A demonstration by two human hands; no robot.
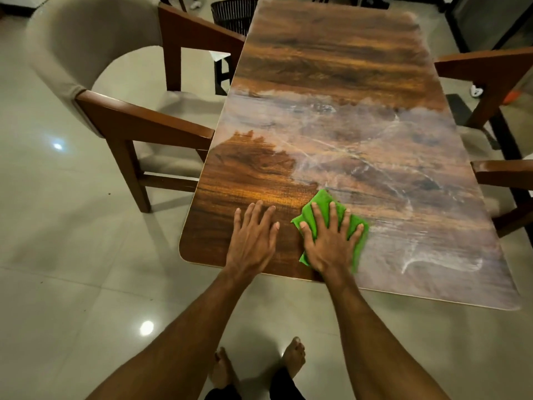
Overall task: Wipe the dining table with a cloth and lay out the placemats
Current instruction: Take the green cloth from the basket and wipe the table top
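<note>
Cloth of bright green microfibre [322, 202], folded into a rough pad, lies on the near end of a long rectangular dining table with a glossy wood-grain top and rounded corners [331, 67]. The right hand [331, 245] presses flat on top of the cloth, palm down, its fingers [333, 216] straight and spread apart, so that green shows between them and past the fingertips. The thumb points left, lying over the cloth's left edge. The cloth sits roughly midway across the table's width, near the edge closest to the person.

Just beside it, the left hand [253, 238] rests palm down on bare wood, apart from the cloth. Its fingers [256, 213] are straight and lie close together, holding nothing.

A whitish, streaky film covers the middle band of the tabletop and the near right part, starting right at the cloth. The near left corner under the left hand and the far end show dark, clean-looking wood grain.

A beige upholstered armchair with a brown wooden frame [86, 47] stands at the table's left side, one armrest touching or almost touching the table edge. Brown wooden chair arms [490, 67] show along the right side. A dark slatted basket [233, 14] stands on the floor by the far left corner. The pale glossy tiled floor [57, 255] reflects ceiling lights, and the person's bare feet [294, 356] stand on it below the arms
</note>
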